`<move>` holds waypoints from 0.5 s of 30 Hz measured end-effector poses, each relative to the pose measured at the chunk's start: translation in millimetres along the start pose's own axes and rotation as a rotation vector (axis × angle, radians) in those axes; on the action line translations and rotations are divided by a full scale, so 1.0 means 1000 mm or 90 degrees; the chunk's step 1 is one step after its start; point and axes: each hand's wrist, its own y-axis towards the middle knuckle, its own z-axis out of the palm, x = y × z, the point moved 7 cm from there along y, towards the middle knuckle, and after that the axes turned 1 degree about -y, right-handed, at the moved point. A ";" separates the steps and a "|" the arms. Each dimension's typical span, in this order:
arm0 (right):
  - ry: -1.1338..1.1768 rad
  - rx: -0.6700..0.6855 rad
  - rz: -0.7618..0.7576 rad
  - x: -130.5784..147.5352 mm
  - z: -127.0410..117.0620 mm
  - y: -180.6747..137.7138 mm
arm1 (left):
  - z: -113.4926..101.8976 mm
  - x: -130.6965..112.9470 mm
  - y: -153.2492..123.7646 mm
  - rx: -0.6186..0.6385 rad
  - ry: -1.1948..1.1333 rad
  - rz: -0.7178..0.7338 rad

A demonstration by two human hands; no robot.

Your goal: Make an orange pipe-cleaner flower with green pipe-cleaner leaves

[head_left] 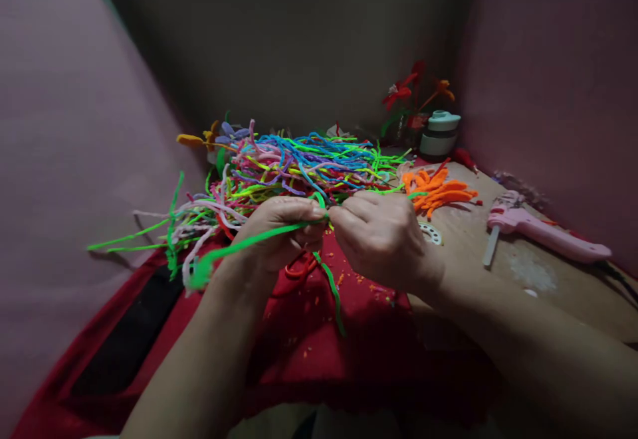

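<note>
From here I'm pinching a green pipe cleaner (259, 238) with my left hand (274, 215); my right hand (379, 236) is seemingly gripping it too, just alongside.

L grip (276, 230) in a pinch, fingers (310, 234) curled; R grip (377, 234) fisted, knuckles up, just beside it. L forearm (199, 346) angled in fr. bottom, R forearm (523, 326) fr. R edge, both bare.

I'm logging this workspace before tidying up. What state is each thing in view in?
Green stem: held, long end blurred
Left hand: pinching that stem
Right hand: curled shut at that stem
Stem pile: loose, tangled
Orange stems: bunched together
Pink glue gun: lying down; hot or cold, unclear
Lidded bottle: upright, lid on
Black slab: lying flat
</note>
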 end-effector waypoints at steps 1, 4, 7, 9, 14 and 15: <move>0.024 0.006 0.025 -0.004 0.002 0.000 | -0.001 -0.001 0.000 -0.008 0.005 0.013; 0.189 0.023 0.138 -0.017 0.007 0.001 | -0.006 -0.009 -0.004 -0.065 0.077 0.046; 0.458 0.033 0.324 -0.033 0.013 0.000 | -0.009 -0.023 -0.013 -0.132 0.182 0.113; 0.633 0.042 0.449 -0.040 0.021 -0.003 | -0.008 -0.038 -0.020 -0.169 0.240 0.230; 0.881 0.057 0.575 -0.043 0.036 -0.008 | 0.010 -0.057 -0.034 -0.127 0.437 0.485; 0.894 0.067 0.572 -0.042 0.037 -0.008 | 0.013 -0.057 -0.035 -0.110 0.471 0.502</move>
